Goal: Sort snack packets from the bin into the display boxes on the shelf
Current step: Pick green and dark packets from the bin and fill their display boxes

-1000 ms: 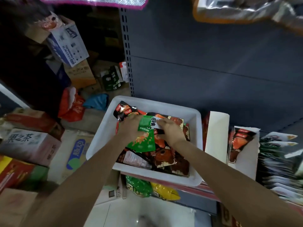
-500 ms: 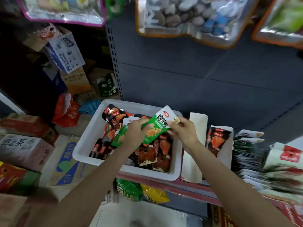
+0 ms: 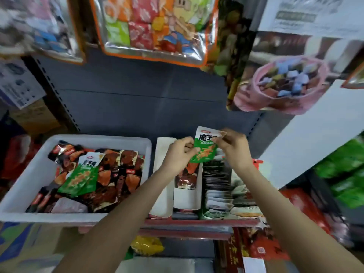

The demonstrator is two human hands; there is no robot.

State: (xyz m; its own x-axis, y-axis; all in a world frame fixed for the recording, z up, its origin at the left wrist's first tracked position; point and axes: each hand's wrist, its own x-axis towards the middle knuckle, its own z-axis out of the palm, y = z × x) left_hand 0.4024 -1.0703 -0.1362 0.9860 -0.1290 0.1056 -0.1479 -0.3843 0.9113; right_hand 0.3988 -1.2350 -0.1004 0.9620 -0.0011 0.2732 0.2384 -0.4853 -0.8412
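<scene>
A green and white snack packet (image 3: 204,146) is held up over the display boxes. My left hand (image 3: 180,152) pinches its lower left edge and my right hand (image 3: 234,144) pinches its upper right corner. Under the hands stands a white display box (image 3: 187,200) with dark red packets, and to its right a box of stacked green and white packets (image 3: 216,194). The white bin (image 3: 25,186) at the left holds several dark red packets and another green packet (image 3: 81,176).
Large bags of sweets (image 3: 153,28) hang above against the grey shelf back. A pink bag (image 3: 283,83) hangs at the upper right. Green packs (image 3: 346,174) fill the right edge. Cartons (image 3: 17,83) stand at the left, and a yellow bag (image 3: 146,245) lies below the shelf.
Both hands lifted the green packet out of the bin and carried it right, over the display boxes. The view tilted up and panned right.
</scene>
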